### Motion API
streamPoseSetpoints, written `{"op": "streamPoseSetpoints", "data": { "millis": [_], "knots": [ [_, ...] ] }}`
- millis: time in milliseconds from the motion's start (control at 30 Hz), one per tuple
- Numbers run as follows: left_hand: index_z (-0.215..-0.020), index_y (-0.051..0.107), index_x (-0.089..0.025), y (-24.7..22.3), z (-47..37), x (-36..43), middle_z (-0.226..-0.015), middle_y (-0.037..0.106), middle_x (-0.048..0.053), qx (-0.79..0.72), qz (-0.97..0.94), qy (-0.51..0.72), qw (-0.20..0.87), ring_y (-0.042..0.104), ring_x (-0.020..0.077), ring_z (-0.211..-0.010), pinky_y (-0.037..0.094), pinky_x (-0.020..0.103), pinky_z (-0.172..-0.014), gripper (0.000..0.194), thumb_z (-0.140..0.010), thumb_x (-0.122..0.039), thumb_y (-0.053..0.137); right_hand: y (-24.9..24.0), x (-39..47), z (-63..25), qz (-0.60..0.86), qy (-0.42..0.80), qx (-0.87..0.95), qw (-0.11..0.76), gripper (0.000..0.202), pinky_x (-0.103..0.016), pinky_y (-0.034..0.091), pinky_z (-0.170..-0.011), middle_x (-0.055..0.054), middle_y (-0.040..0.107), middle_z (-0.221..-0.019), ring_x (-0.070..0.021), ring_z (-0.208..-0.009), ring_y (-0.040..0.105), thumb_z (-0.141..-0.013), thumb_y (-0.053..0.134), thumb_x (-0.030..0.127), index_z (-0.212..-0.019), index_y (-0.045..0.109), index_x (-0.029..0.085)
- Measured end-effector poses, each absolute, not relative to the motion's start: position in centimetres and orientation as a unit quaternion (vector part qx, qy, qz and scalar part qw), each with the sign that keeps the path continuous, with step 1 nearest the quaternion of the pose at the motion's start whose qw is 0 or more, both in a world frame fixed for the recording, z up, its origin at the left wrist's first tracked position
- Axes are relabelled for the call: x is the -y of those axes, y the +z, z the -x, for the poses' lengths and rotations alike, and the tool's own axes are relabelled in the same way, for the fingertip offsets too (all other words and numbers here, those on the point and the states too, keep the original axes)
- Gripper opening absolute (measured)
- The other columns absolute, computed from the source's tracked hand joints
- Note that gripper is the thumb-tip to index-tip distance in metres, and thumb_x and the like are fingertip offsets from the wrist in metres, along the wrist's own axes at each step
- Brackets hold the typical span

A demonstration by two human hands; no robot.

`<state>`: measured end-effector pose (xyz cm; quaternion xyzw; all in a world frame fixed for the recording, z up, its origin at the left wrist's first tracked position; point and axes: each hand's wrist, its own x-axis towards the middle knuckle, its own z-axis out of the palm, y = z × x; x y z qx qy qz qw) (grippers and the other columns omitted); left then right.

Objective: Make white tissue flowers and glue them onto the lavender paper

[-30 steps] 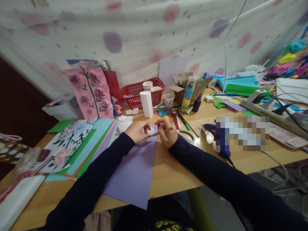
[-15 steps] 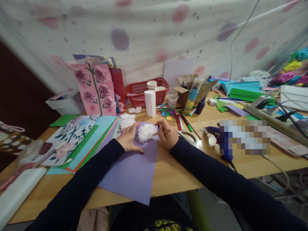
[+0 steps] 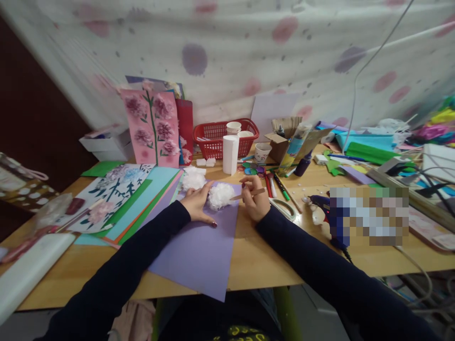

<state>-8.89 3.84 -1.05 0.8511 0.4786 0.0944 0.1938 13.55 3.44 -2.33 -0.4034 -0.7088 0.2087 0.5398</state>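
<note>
A ruffled white paper flower [image 3: 221,196] sits on a sheet of purple paper [image 3: 194,258]. My left hand [image 3: 197,203] rests on the sheet just left of the flower, thumb spread away from the fingers. On the other side my right hand [image 3: 256,199] pinches a flat wooden craft stick [image 3: 258,191], whose tip reaches the flower's right edge. Behind my left hand lies a second white fluffy paper piece [image 3: 193,178]. Whether my left fingertips touch the flower is hard to make out.
A white roll [image 3: 231,155] stands before a red basket [image 3: 204,148]. Scissors [image 3: 284,208], pens [image 3: 280,186] and a blue glue gun [image 3: 322,204] lie to the right. Coloured sheets [image 3: 138,206] and a flower picture [image 3: 153,125] are at left. A power strip [image 3: 394,166] with cables is far right.
The view has swung slightly left, so things appear further right. The stick's tip still meets the flower, and my right fingers have shifted a little on the stick.
</note>
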Motion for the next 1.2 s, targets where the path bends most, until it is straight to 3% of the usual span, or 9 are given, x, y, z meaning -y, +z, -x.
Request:
{"op": "streamPoseSetpoints", "data": {
  "millis": [133, 267, 400, 500, 567, 633, 767, 900, 1200],
  "knots": [
    [-0.145, 0.01, -0.013, -1.2, 8.5, -3.5, -0.139, 0.041, 0.032, -0.485, -0.846, 0.112, 0.191, 0.037, 0.0412, -0.132, 0.016, 0.058, -0.105, 0.125, -0.049, -0.052, 0.081, -2.3, -3.5, -13.5, 0.386, 0.268, 0.602, 0.645, 0.01, -0.021, 0.031, -0.039, 0.01, 0.04, -0.05, -0.0087, -0.036, 0.037, -0.084, 0.042, 0.02, -0.093, 0.046, 0.022],
    [-0.143, 0.017, -0.013, -0.3, 8.7, -3.6, -0.139, 0.042, 0.03, -0.485, -0.835, 0.124, 0.229, 0.037, 0.042, -0.132, 0.018, 0.058, -0.107, 0.127, -0.042, -0.049, 0.084, -1.9, -3.3, -13.4, 0.371, 0.3, 0.568, 0.671, 0.009, -0.02, 0.028, -0.035, 0.01, 0.039, -0.048, -0.0074, -0.033, 0.035, -0.079, 0.044, 0.019, -0.088, 0.046, 0.022],
    [-0.134, 0.037, -0.014, 2.8, 12.1, -4.4, -0.134, 0.052, 0.02, -0.471, -0.793, 0.28, 0.266, 0.047, 0.0283, -0.127, 0.034, 0.042, -0.104, 0.081, -0.066, -0.044, 0.07, -1.9, -3.0, -13.3, 0.365, 0.299, 0.574, 0.669, 0.009, -0.019, 0.025, -0.032, 0.01, 0.04, -0.047, -0.0072, -0.031, 0.034, -0.08, 0.044, 0.021, -0.088, 0.047, 0.022],
    [-0.113, 0.057, -0.014, 4.7, 15.8, -4.8, -0.095, 0.069, 0.009, -0.543, -0.718, 0.382, 0.208, 0.063, 0.0218, -0.094, 0.045, 0.034, -0.088, 0.045, -0.075, -0.039, 0.059, -1.8, -2.8, -13.3, 0.359, 0.291, 0.578, 0.672, 0.008, -0.019, 0.025, -0.031, 0.009, 0.041, -0.046, -0.0077, -0.031, 0.035, -0.081, 0.044, 0.021, -0.088, 0.047, 0.022],
    [-0.097, 0.064, -0.014, 4.7, 17.6, -5.0, -0.064, 0.063, 0.001, -0.592, -0.694, 0.351, 0.212, 0.061, 0.0177, -0.067, 0.046, 0.03, -0.073, 0.034, -0.075, -0.039, 0.058, -1.7, -2.8, -13.3, 0.354, 0.291, 0.578, 0.675, 0.007, -0.019, 0.025, -0.03, 0.009, 0.041, -0.046, -0.0077, -0.031, 0.035, -0.081, 0.044, 0.02, -0.087, 0.048, 0.022],
    [-0.083, 0.068, -0.015, 3.8, 18.6, -5.1, -0.052, 0.056, -0.002, -0.612, -0.694, 0.298, 0.233, 0.054, 0.0145, -0.055, 0.042, 0.026, -0.062, 0.027, -0.07, -0.038, 0.062, -1.6, -2.8, -13.2, 0.35, 0.294, 0.575, 0.679, 0.007, -0.019, 0.025, -0.03, 0.01, 0.041, -0.045, -0.0075, -0.03, 0.035, -0.079, 0.046, 0.019, -0.085, 0.048, 0.022],
    [-0.07, 0.069, -0.016, 1.5, 18.5, -5.6, -0.059, 0.057, -0.002, -0.599, -0.721, 0.221, 0.267, 0.046, 0.0117, -0.053, 0.036, 0.023, -0.054, 0.022, -0.054, -0.031, 0.074, -1.4, -2.8, -13.1, 0.34, 0.307, 0.572, 0.68, 0.009, -0.019, 0.024, -0.029, 0.01, 0.042, -0.045, -0.0073, -0.03, 0.034, -0.077, 0.047, 0.017, -0.085, 0.049, 0.022],
    [-0.058, 0.064, -0.016, 0.7, 18.3, -5.9, -0.056, 0.054, -0.002, -0.606, -0.715, 0.207, 0.282, 0.044, 0.0114, -0.052, 0.034, 0.024, -0.053, 0.02, -0.052, -0.031, 0.075, -1.5, -2.7, -13.1, 0.333, 0.308, 0.581, 0.675, 0.009, -0.019, 0.023, -0.03, 0.01, 0.041, -0.044, -0.0071, -0.029, 0.034, -0.077, 0.048, 0.017, -0.084, 0.049, 0.021],
    [-0.065, 0.056, -0.016, 2.4, 17.2, -4.8, -0.064, 0.063, 0.0, -0.549, -0.644, 0.368, 0.385, 0.061, 0.0152, -0.065, 0.049, 0.032, -0.072, 0.044, -0.045, -0.045, 0.082, -2.8, -3.0, -13.5, 0.366, 0.293, 0.664, 0.583, 0.009, -0.021, 0.029, -0.039, 0.009, 0.04, -0.05, -0.0084, -0.037, 0.037, -0.082, 0.044, 0.018, -0.09, 0.049, 0.022]
  ]
}}
